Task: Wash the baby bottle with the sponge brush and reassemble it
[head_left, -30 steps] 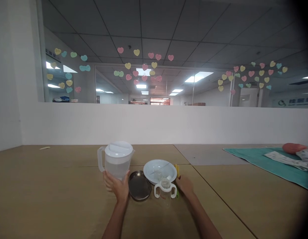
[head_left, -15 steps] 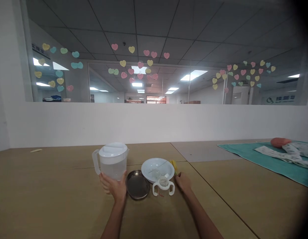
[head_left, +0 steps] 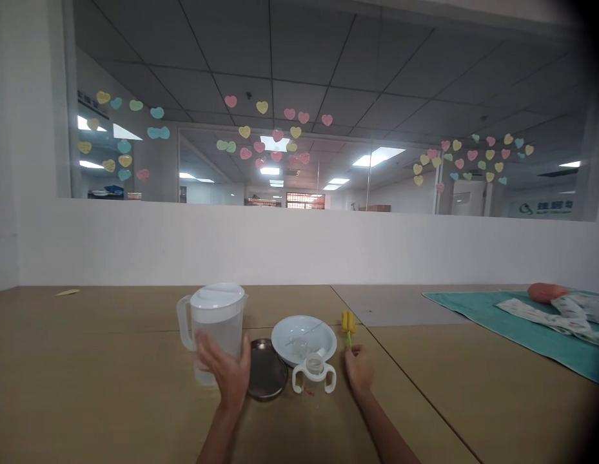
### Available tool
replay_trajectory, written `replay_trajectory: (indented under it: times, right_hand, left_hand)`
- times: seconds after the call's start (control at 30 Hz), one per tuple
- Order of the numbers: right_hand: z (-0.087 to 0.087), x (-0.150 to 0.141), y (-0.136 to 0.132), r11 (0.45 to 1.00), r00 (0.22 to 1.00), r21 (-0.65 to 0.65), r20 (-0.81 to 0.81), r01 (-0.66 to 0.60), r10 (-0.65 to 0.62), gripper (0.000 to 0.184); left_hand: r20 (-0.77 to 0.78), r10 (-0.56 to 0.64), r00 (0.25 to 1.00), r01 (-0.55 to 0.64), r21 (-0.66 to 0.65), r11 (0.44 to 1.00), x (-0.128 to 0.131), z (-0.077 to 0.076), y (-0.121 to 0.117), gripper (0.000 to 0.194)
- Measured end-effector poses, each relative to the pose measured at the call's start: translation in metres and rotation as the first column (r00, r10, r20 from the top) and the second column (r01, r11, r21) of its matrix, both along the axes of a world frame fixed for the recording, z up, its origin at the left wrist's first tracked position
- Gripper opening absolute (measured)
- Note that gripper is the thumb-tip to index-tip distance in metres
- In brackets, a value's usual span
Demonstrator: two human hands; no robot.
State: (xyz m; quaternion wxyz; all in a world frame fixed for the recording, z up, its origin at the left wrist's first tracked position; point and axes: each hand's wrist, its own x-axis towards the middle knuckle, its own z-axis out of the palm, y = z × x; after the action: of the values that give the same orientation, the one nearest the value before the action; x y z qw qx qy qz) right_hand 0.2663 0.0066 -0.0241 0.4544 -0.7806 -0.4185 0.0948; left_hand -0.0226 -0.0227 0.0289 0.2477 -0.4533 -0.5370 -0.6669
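A translucent lidded pitcher [head_left: 216, 316] stands upright on the table with its handle to the left. In front of its right side is my left hand [head_left: 226, 374], fingers spread; whether the fingertips still touch it I cannot tell. My right hand [head_left: 360, 370] is closed on the green stick of a yellow sponge brush [head_left: 348, 322], sponge end pointing up and away. Between my hands are an oval metal tray [head_left: 267, 370], a white bowl [head_left: 278, 335] with clear pieces and a thin rod inside, and a clear baby bottle with a white two-handled collar [head_left: 314, 376].
A teal cloth [head_left: 478, 309] lies at the right, bearing a patterned white cloth [head_left: 531, 316] and a rounded orange-red object [head_left: 545, 292]. A small pale scrap [head_left: 68, 292] lies far left. Behind the table rises a white wall [head_left: 299, 245] below a window.
My left hand has loosened from the pitcher, and its fingers have spread. The sponge brush has swung upright in my right hand, away from the bowl's rim. The view has shifted slightly.
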Motion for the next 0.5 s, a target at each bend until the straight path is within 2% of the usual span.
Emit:
replay_trajectory:
  times: [0.03,0.07,0.1,0.13,0.17,0.2,0.23,0.3,0.33,0.4,0.5]
  right_hand:
    - [0.0,0.0,0.0,1.0,1.0,0.011,-0.004,-0.01,0.01,0.026]
    - [-0.001,0.0,0.0,0.999,0.999,0.023,-0.001,-0.033,0.033,0.026]
    - [-0.002,0.0,0.001,0.998,0.998,0.024,0.005,-0.059,0.059,0.026]
    - [-0.003,0.0,0.001,0.996,0.997,0.025,0.013,-0.083,0.082,0.025]
    - [-0.003,0.0,0.002,0.995,0.995,0.028,0.013,-0.098,0.098,0.025]
    - [-0.004,0.0,0.003,0.994,0.994,0.031,0.006,-0.105,0.105,0.024]
    - [-0.005,0.0,0.004,0.994,0.994,0.04,-0.005,-0.105,0.105,0.023]
    - [-0.007,0.0,0.006,0.994,0.996,0.063,-0.028,-0.086,0.088,0.026]
    - [-0.007,-0.001,0.008,0.994,0.996,0.073,-0.038,-0.078,0.081,0.027]
    - [-0.009,-0.002,0.01,0.992,0.996,0.095,-0.034,-0.077,0.081,0.028]
    - [-0.011,-0.005,0.015,0.985,0.994,0.139,-0.027,-0.105,0.11,0.028]
  left_hand:
    - [-0.128,-0.082,0.988,0.085,0.02,0.996,0.007,0.003,-0.001,0.074]
    - [-0.273,-0.192,0.943,0.198,-0.006,0.98,0.016,0.007,0.0,0.055]
    - [-0.405,-0.334,0.851,0.32,-0.102,0.942,0.026,0.01,0.002,0.041]
    - [-0.47,-0.484,0.738,0.405,-0.265,0.875,0.038,0.014,0.007,0.037]
    - [-0.453,-0.602,0.657,0.44,-0.418,0.795,0.051,0.018,0.013,0.037]
    - [-0.403,-0.689,0.602,0.443,-0.55,0.708,0.063,0.021,0.02,0.038]
    - [-0.337,-0.739,0.583,0.421,-0.653,0.629,0.076,0.024,0.028,0.039]
    - [-0.223,-0.795,0.564,0.289,-0.848,0.443,0.098,0.027,0.044,0.041]
    - [-0.199,-0.812,0.548,0.254,-0.886,0.388,0.106,0.027,0.052,0.039]
    - [-0.166,-0.829,0.534,0.205,-0.926,0.318,0.117,0.024,0.066,0.033]
    - [-0.125,-0.856,0.502,0.176,-0.954,0.243,0.12,0.017,0.079,0.033]
